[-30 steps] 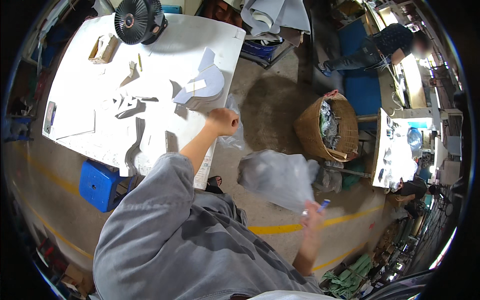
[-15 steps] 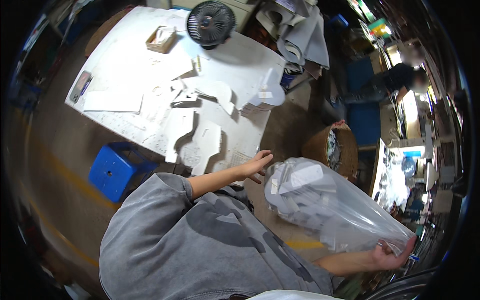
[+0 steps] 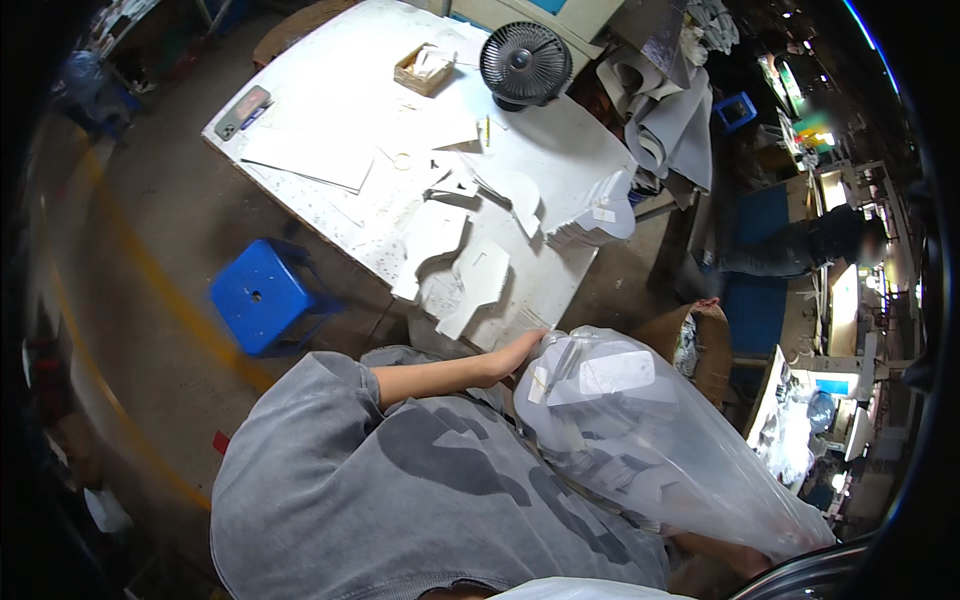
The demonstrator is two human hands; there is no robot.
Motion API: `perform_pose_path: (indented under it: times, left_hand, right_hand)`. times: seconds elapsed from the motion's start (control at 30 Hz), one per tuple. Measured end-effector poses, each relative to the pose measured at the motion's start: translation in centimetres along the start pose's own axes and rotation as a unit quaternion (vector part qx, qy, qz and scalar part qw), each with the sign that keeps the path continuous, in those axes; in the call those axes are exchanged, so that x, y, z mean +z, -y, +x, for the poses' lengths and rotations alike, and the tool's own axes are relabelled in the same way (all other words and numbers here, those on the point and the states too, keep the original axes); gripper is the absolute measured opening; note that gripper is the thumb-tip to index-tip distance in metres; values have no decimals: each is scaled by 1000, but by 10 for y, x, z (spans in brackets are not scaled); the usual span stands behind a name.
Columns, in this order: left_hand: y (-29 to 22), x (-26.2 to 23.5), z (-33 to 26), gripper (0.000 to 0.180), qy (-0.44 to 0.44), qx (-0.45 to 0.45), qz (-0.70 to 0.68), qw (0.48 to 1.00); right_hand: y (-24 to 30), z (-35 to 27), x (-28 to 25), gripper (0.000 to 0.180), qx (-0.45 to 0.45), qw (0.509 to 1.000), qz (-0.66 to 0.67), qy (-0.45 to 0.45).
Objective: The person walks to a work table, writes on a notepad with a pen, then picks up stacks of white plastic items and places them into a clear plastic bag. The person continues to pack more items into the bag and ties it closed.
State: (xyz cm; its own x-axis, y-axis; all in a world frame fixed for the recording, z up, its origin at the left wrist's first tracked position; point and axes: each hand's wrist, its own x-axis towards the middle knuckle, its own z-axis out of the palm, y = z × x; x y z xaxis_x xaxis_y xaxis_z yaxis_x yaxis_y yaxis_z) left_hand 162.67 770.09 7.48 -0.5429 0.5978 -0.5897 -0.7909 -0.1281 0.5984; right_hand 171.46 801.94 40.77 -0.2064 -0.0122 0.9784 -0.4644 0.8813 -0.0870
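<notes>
A large clear plastic bag (image 3: pixel 690 440) filled with stacked white cut pieces lies slantwise in front of my body. A white paper label (image 3: pixel 616 373) shows on the stack at its upper end. My left hand (image 3: pixel 522 352) holds the bag's full end, its fingertips tucked out of sight against the plastic. At the lower right my right hand (image 3: pixel 738 555) is on the bag's gathered end, blurred and partly covered by the film.
On the white table (image 3: pixel 310 110) are flat white cut-outs (image 3: pixel 478 280), a stack of white pieces (image 3: pixel 597 212), a black fan (image 3: pixel 525 62), a small box (image 3: pixel 424 70) and a phone (image 3: pixel 243 112). A blue stool (image 3: pixel 258 296) stands left, a wicker basket (image 3: pixel 712 345) right; a person (image 3: pixel 815 245) is farther off.
My left hand has moved from just beside the bag onto its full end. The bag has come closer to my body, and my right hand has dropped lower and inward. The view has shifted.
</notes>
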Motion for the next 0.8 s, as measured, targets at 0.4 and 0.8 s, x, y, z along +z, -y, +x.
perform_pose_path:
  times: [0.4,0.8]
  left_hand:
    - [-24,-141,-120,76,-100,149,-122,976]
    - [-32,-296,-211,68,-252,454,-362,774]
  right_hand:
    - [84,-1,202,48,159,952,261,38]
    - [220,62,379,45,-11,957,271,105]
